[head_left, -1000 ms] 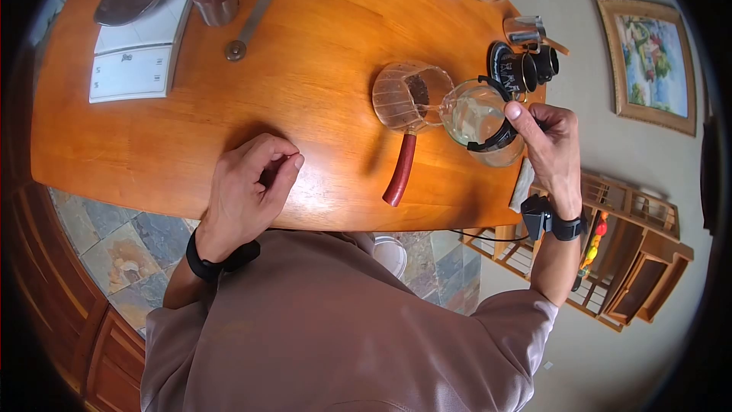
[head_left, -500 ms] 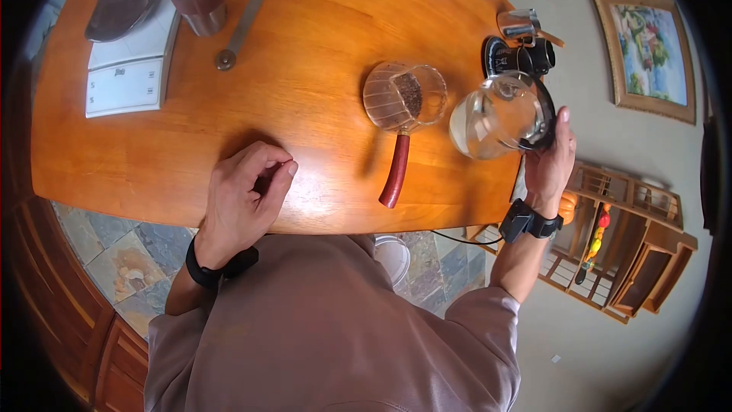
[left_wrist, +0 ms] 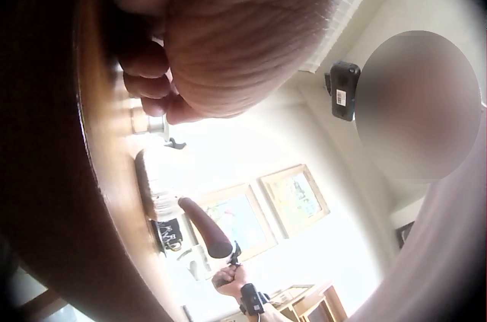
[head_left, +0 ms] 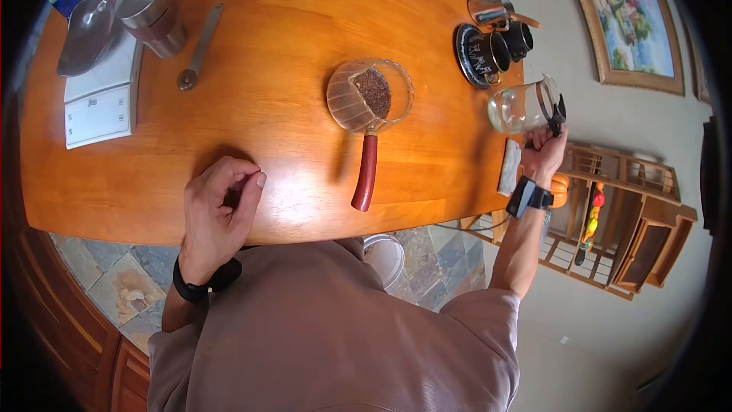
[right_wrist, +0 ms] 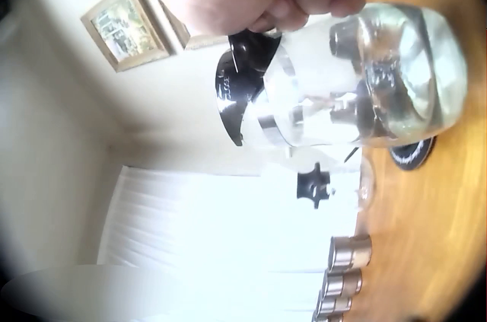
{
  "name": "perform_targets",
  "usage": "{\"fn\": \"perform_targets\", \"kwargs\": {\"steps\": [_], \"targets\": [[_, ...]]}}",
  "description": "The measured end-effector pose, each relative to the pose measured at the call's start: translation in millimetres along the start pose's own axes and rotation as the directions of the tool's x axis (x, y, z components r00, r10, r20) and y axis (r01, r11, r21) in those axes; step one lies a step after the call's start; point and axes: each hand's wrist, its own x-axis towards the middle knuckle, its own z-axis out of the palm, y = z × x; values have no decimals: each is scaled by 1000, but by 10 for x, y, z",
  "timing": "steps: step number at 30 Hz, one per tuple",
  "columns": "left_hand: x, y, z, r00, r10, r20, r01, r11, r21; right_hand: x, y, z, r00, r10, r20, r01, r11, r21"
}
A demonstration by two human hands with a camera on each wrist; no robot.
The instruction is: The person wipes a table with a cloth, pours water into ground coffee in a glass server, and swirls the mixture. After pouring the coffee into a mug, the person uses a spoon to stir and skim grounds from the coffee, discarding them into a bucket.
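In the head view the right hand [head_left: 544, 156] grips the black handle of a glass carafe [head_left: 512, 110] at the table's right edge. Clear liquid shows inside the carafe [right_wrist: 415, 71] in the right wrist view, under the curled fingers. A ribbed glass vessel [head_left: 345, 99] with a red handle [head_left: 366, 174] stands mid-table, dark brown grounds [head_left: 374, 93] inside it. The left hand [head_left: 217, 210] rests at the table's front edge, loosely curled, thumb near the index finger, holding nothing. It lies left of the red handle, not touching it.
A steel canister [head_left: 151, 15], a grey dish [head_left: 88, 34], a white scale [head_left: 99, 114] and a metal scoop [head_left: 202, 46] occupy the left side. Black cups [head_left: 488, 53], a steel pitcher [head_left: 489, 8] and a grey cloth [head_left: 508, 168] lie along the right edge.
The right hand has drawn the carafe away from the ribbed vessel, to the right, and its tilt has changed. The left hand keeps its place on the table while the view has shifted.
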Motion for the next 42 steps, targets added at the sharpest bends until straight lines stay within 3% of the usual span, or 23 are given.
{"fn": "perform_targets", "kwargs": {"steps": [4,9,12,14,15,16,19,20,21,22,23,24,26,30,32,33,37,40,42], "targets": [[1,1,1,1000,-3,-18,3,1000,9,333,303,-152,975,-88,-202,90,996,0],[2,20,8,999,-26,-29,27,999,25,467,545,-224,948,-183,-260,170,983,-69],[5,14,11,1000,-18,-26,19,999,38,422,594,-217,952,-245,-184,242,970,-40],[4,9,23,999,-14,-40,15,999,32,224,498,-47,791,-282,-543,177,955,-238],[-1,14,30,999,-24,-47,25,999,25,154,456,-142,802,-380,-461,272,919,-285],[5,22,23,998,-27,-51,29,999,28,69,453,-167,730,-434,-527,338,901,-273],[32,22,31,998,-11,-67,14,999,49,-403,543,-18,838,-507,-200,462,856,-232],[28,24,38,998,20,-57,-17,998,56,-675,570,120,866,-492,-87,463,856,-228],[21,21,35,999,20,-39,-18,998,63,-929,589,268,908,-387,159,416,878,-238],[25,18,33,1000,8,-25,-7,998,65,-1177,596,447,881,-257,398,374,892,-252],[28,16,32,1000,-3,-15,4,998,66,-1475,582,654,863,-81,499,236,938,-255],[39,2,38,1000,2,-18,-1,997,73,-1722,618,834,797,87,598,98,958,-270],[16,-22,49,999,31,-45,-28,998,61,-1994,843,999,691,231,685,-111,970,-215],[2,17,33,999,-6,-52,10,997,78,-2249,938,1348,626,302,719,-261,950,-171],[4,24,45,997,15,-79,-8,996,92,-2252,934,1451,621,452,641,-408,884,-228],[-1,24,46,997,17,-79,-10,995,96,-2223,879,1479,615,484,623,-530,838,-128],[-1,32,54,996,16,-93,-6,995,97,-2044,850,1387,665,445,600,-474,872,-121],[-19,10,74,994,-19,-109,28,996,79,-1927,726,1159,636,507,582,-504,844,-185],[-12,-2,84,992,-28,-119,37,996,80,-1995,729,1145,667,498,554,-471,858,-204]]}}
